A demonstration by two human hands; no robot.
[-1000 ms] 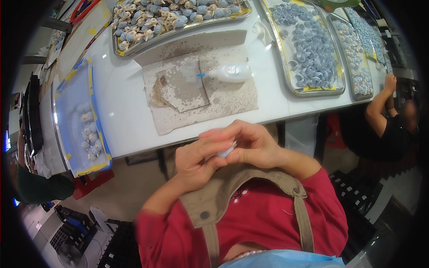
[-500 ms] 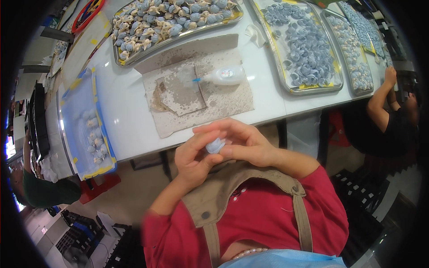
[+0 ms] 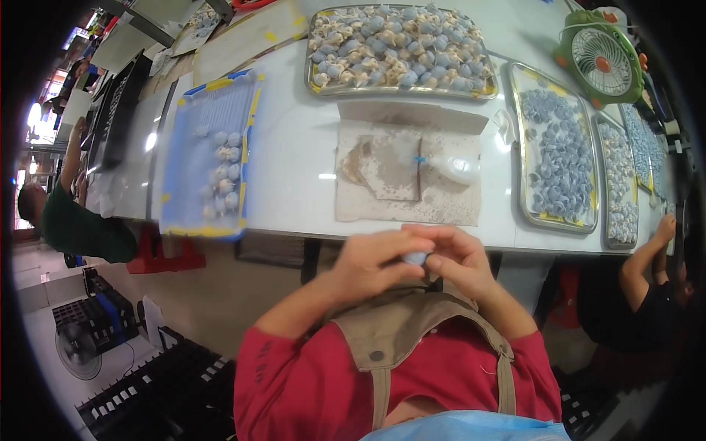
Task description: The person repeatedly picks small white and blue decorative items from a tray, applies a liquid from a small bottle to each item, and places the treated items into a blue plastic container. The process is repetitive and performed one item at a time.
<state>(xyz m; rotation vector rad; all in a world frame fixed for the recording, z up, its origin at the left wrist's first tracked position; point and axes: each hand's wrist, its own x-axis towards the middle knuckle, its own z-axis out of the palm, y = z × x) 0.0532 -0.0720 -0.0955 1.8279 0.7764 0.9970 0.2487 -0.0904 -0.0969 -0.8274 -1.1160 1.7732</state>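
Just off the table's near edge, my two hands are closed together round a small rounded grey-blue piece (image 3: 416, 258). My left hand (image 3: 373, 259) pinches it from the left, and my right hand (image 3: 465, 263) curls round it from the right. Fingers hide most of the piece, so its full shape cannot be made out. Straight ahead lies a stained cardboard sheet (image 3: 452, 210), its far flap folded up. On it, a white squeeze bottle (image 3: 457, 170) rests on its side, blue tip pointing left, by a thin flat panel (image 3: 393, 189).
Beyond the cardboard stands a metal tray (image 3: 401, 92) heaped with blue-and-cream figure parts. A blue tray (image 3: 193, 158) with several similar parts lies left. Right are a tray of curved blue shells (image 3: 555, 151), another parts tray (image 3: 618, 180) and a green fan (image 3: 601, 62). Co-workers sit at both sides.
My view has turned left, so the table and trays appear shifted right and the fan has come into sight. Both hands stay together round the small piece, with the fingers repositioned.
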